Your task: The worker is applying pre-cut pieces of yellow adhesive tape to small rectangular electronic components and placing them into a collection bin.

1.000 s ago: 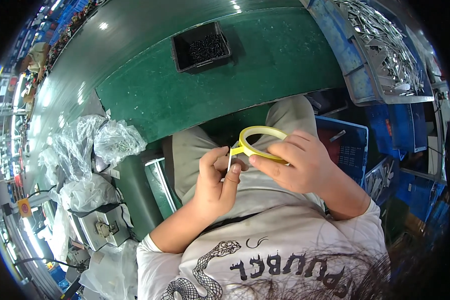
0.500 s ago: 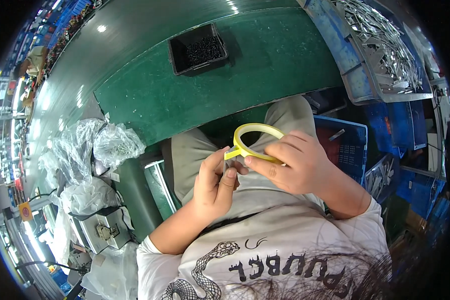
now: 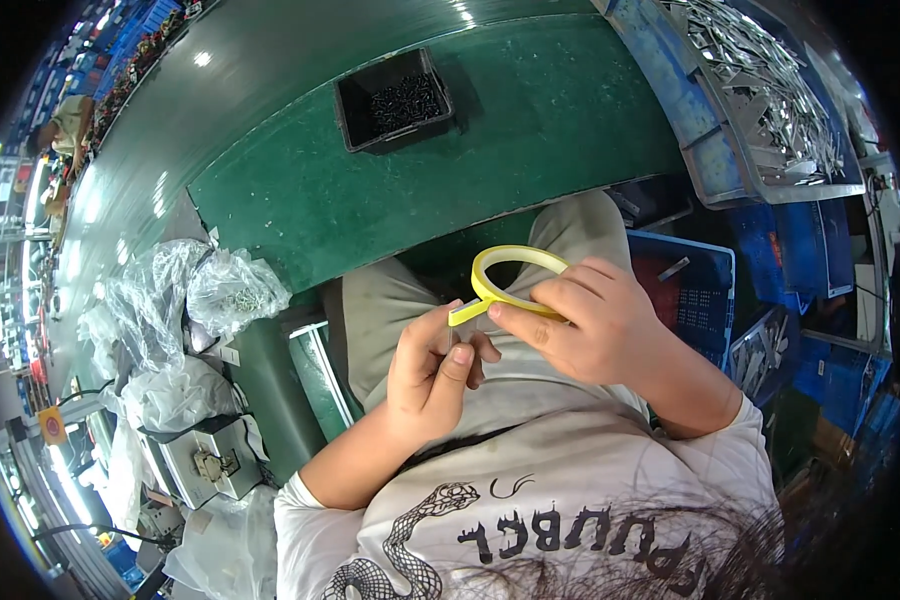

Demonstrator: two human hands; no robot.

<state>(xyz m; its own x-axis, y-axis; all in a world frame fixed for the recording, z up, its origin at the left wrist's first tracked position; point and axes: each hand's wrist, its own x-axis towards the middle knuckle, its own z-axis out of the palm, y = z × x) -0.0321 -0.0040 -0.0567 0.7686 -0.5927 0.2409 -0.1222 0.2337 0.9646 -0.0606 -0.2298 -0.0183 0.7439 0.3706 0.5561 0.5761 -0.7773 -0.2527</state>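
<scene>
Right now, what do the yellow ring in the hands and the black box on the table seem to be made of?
The yellow tape roll looks like thin plastic film tape, slightly glossy, with a loose end pulled out flat. The black tray seems to be matte moulded plastic with thin straight walls; the small dark parts inside it look like metal, but they are too small to be sure.

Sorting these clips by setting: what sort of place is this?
Probably a factory assembly line: a long green conveyor belt, a black tray of small parts on it, and a blue bin of metal pieces alongside.
</scene>
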